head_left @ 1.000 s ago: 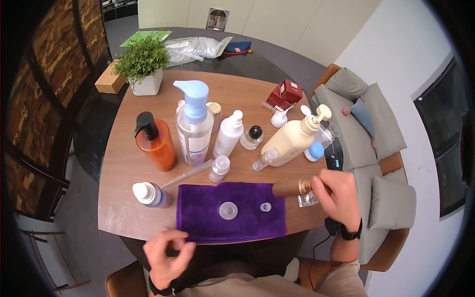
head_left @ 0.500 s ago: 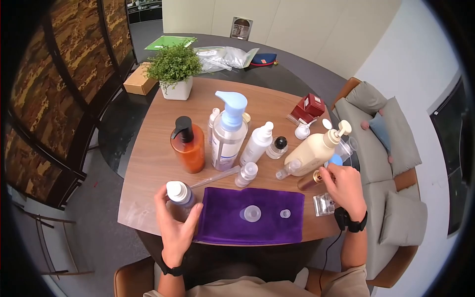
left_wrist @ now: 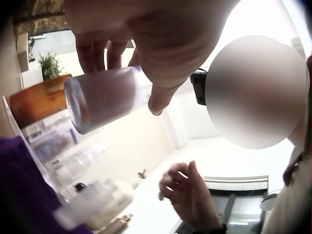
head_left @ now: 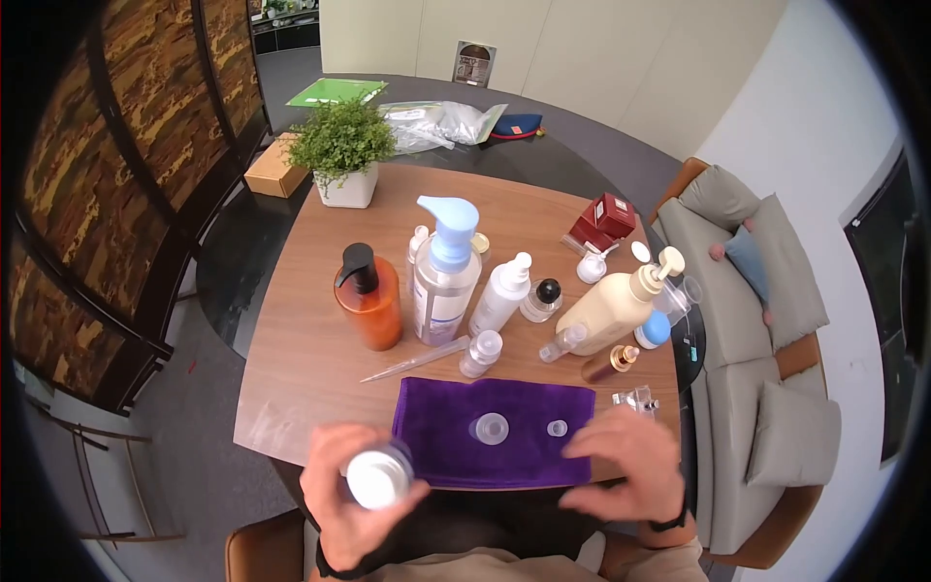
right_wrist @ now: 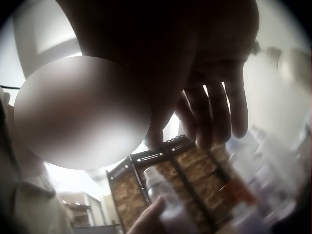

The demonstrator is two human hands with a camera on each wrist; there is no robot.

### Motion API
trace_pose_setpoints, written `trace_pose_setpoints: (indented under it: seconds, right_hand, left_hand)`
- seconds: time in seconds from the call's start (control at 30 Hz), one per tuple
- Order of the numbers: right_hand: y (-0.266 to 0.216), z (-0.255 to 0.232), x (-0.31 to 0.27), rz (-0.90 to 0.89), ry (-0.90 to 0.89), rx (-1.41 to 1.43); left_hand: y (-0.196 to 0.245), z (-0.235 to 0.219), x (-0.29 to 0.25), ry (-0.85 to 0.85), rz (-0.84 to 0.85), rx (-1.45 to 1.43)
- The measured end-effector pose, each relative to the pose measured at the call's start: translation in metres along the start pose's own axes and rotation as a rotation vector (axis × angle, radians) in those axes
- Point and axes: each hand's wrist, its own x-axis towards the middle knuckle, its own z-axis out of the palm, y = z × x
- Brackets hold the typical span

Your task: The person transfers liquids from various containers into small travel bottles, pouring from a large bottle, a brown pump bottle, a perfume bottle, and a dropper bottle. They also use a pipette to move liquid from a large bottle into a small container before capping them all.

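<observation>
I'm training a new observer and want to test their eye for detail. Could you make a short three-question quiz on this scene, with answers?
1. What is the left grip holding?
2. True or false: the right grip is holding the blue-lidded jar.
3. Fill in the missing colour: two small clear pieces rest on a ____ cloth.

Key:
1. A white-topped bottle.
2. False; it holds nothing.
3. Purple.
</observation>
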Motion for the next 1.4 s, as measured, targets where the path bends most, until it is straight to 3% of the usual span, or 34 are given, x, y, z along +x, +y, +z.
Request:
trace_pose_setpoints:
  seconds: [0.1, 0.27, 0.43, 0.5, 0.53, 0.57, 0.67, 0.73, 0.83, 0.9, 1.0, 1.1, 1.13, 1.4]
  right_hand:
    - [-0.021, 0.025, 0.008, -0.038, -0.106, 0.137]
    - [-0.019, 0.045, 0.002, -0.025, -0.104, 0.233]
    - [-0.006, 0.022, -0.014, -0.037, -0.083, 0.262]
    - [0.015, 0.021, -0.043, 0.112, 0.007, 0.850]
    - [0.013, 0.026, -0.043, 0.062, 0.165, 1.018]
    - [0.006, 0.034, -0.042, 0.083, 0.339, 1.076]
    - [0.008, 0.041, -0.043, 0.159, 0.422, 1.177]
    - [0.015, 0.044, -0.040, 0.391, 0.298, 1.228]
    - [0.027, 0.053, -0.038, 0.454, 0.174, 1.219]
    - [0.028, 0.057, -0.035, 0.468, 0.145, 1.155]
    - [0.023, 0.055, -0.022, 0.570, -0.071, 0.979]
    - [0.025, 0.056, -0.015, 0.510, -0.216, 0.838]
    - [0.027, 0.062, -0.017, 0.448, -0.180, 0.823]
    - [0.026, 0.062, -0.018, 0.477, -0.279, 0.818]
  left_hand:
    - [0.020, 0.005, -0.003, -0.273, 0.137, -0.042]
    - [0.047, 0.041, -0.007, -0.336, 0.141, -0.220]
    - [0.054, 0.057, -0.003, -0.376, 0.177, -0.268]
    - [0.045, 0.047, 0.007, -0.348, 0.122, -0.280]
    - [0.034, 0.041, 0.009, -0.310, 0.052, -0.257]
    - [0.022, 0.038, 0.007, -0.280, -0.072, -0.225]
    - [-0.003, 0.056, 0.015, -0.258, -0.075, 0.018]
    - [-0.013, 0.070, 0.011, -0.350, -0.103, 0.011]
    - [-0.024, 0.083, 0.003, -0.453, -0.073, -0.068]
    - [-0.019, 0.081, 0.004, -0.456, -0.058, -0.062]
    - [0.000, 0.070, 0.013, -0.327, -0.044, -0.194]
    - [0.011, 0.057, 0.015, -0.410, 0.018, -0.196]
    - [0.012, 0.055, 0.015, -0.451, 0.028, -0.217]
    - [0.004, 0.055, 0.010, -0.483, 0.030, -0.288]
